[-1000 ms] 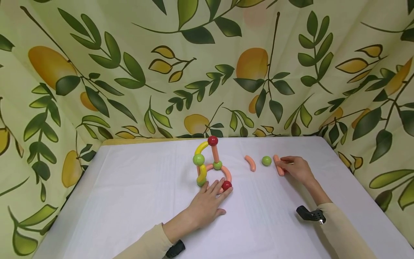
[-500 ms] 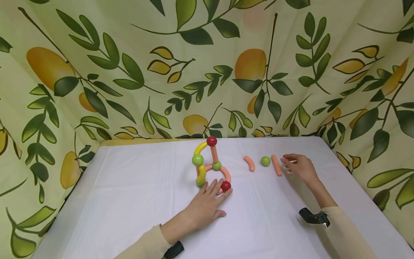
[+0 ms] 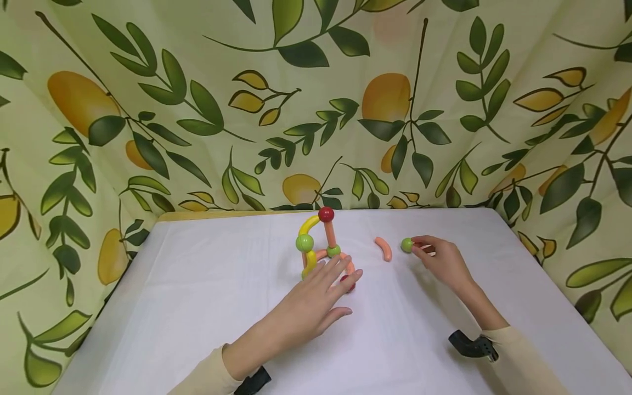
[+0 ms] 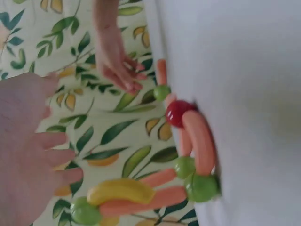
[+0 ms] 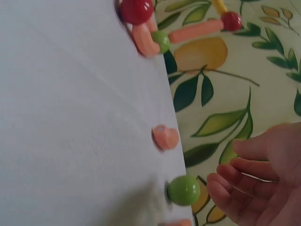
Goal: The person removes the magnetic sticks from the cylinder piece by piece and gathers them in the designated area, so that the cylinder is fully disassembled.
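A frame of magnetic sticks and balls (image 3: 330, 234) stands near the table's middle, with yellow and salmon sticks joining red and green balls. Over its near side hovers my left hand (image 3: 308, 304), fingers spread and straight, hiding part of the base; the left wrist view shows this hand apart from the frame. My right hand (image 3: 444, 266) hangs beside a loose green ball (image 3: 406, 244), fingers loosely bent. In the right wrist view a gap separates those fingers from the green ball (image 5: 184, 190). A straight salmon stick (image 5: 178, 222) peeks in at that view's bottom edge.
A short curved salmon stick (image 3: 383, 249) lies between the frame and the loose green ball. White cloth covers the table (image 3: 197, 307). Behind and at both sides hangs a leaf-and-fruit patterned curtain (image 3: 207, 164).
My right hand has let go of the straight salmon stick and shifted left to the green ball, covering the stick in the head view. My left hand has lifted off the frame's near side.
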Demonstrator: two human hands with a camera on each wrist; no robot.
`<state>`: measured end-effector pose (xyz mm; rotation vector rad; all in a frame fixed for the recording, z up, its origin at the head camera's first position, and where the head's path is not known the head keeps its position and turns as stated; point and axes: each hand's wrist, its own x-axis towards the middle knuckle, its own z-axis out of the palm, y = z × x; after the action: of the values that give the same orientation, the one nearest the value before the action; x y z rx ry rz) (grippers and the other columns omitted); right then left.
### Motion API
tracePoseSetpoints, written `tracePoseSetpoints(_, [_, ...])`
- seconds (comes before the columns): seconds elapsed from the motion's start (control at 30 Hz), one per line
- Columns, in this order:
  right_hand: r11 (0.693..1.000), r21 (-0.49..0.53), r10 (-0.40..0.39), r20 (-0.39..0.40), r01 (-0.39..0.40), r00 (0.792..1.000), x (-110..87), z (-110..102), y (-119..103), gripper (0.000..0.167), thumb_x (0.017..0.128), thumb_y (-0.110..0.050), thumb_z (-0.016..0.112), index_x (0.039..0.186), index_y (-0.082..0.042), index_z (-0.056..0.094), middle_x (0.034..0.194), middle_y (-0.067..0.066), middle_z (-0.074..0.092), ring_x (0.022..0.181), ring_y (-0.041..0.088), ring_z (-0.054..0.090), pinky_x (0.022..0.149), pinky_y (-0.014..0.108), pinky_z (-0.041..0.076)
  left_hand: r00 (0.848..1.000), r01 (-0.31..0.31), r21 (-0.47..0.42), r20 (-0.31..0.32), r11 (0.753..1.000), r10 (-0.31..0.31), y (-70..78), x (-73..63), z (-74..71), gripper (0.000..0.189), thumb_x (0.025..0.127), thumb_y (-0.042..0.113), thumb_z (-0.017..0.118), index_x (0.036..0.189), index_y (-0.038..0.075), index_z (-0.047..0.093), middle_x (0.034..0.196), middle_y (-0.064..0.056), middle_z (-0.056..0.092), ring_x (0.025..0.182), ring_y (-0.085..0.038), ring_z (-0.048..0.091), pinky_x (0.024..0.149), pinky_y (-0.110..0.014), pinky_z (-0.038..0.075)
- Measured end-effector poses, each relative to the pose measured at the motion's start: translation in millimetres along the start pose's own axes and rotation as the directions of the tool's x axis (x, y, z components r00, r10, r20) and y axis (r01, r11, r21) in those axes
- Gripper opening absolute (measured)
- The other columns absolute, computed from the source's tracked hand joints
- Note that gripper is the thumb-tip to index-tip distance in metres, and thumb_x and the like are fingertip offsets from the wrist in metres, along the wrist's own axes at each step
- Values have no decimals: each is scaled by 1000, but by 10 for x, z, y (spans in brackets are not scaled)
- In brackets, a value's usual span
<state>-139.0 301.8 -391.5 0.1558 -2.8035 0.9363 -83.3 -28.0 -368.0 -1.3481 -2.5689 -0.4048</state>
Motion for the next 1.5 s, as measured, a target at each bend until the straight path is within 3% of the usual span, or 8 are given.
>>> tracePoseSetpoints(0.13, [997,7,-74,6,74,997,-3,111,-81,28,92,-10,68,116,6,66,99,17,70,85,31,67,68,39,57,980,20,6,-199,1000,-19,-105,-2,-96,66,96,32,63,153,14,33,161,-10,22,149,-26,18,119,-46,19])
tracePoseSetpoints(0.23, [993,34,-113,12,112,994,-8,196,-130,29,91,-8,69,116,6,66,101,17,70,86,30,68,73,44,58,957,82,10,-281,997,-76,-207,-19,-112,69,95,30,63,153,12,32,162,-11,19,149,-30,18,118,-49,20])
tracePoseSetpoints(0.4, [987,88,-139,30,136,990,-8,325,-208,31,89,-7,72,116,6,66,105,17,69,89,29,69,75,42,58,929,178,-6,-328,984,-170,-350,-50,-85,72,96,30,61,156,11,25,162,-14,15,148,-33,19,117,-51,21])
tracePoseSetpoints(0.63, [976,168,-158,88,142,984,13,504,-334,38,87,-9,75,119,8,63,112,19,68,96,29,67,80,42,57,882,214,-145,-397,966,-255,-500,-93,-9,74,94,23,63,155,8,23,162,-12,18,144,-30,28,115,-51,26])
tracePoseSetpoints(0.83, [967,221,-169,187,126,968,16,670,-431,48,87,-14,75,127,6,58,125,20,62,107,31,65,86,42,55,846,313,-240,-369,919,-385,-556,-113,49,76,98,28,58,158,11,14,162,-10,18,144,-30,30,114,-52,29])
tracePoseSetpoints(1.03, [966,241,-152,252,90,956,-18,801,-485,59,85,-19,78,134,2,54,131,16,58,111,29,62,88,38,55,804,420,-408,-248,810,-541,-556,-100,104,73,101,37,52,158,12,13,159,-12,26,144,-30,30,113,-53,29])
tracePoseSetpoints(1.3, [962,255,-174,291,99,941,-49,888,-555,80,80,-26,83,143,0,42,141,15,48,115,27,58,95,40,51,769,462,-659,-36,593,-638,-547,-81,142,70,103,42,47,157,10,17,147,-15,46,134,-33,43,108,-55,36])
tracePoseSetpoints(1.5, [968,230,-175,327,102,928,-51,945,-597,87,76,-33,85,145,-2,42,142,9,48,114,22,58,99,41,48,795,419,-785,75,456,-602,-552,-61,168,61,105,39,41,154,7,25,147,-16,44,134,-33,44,110,-54,34])
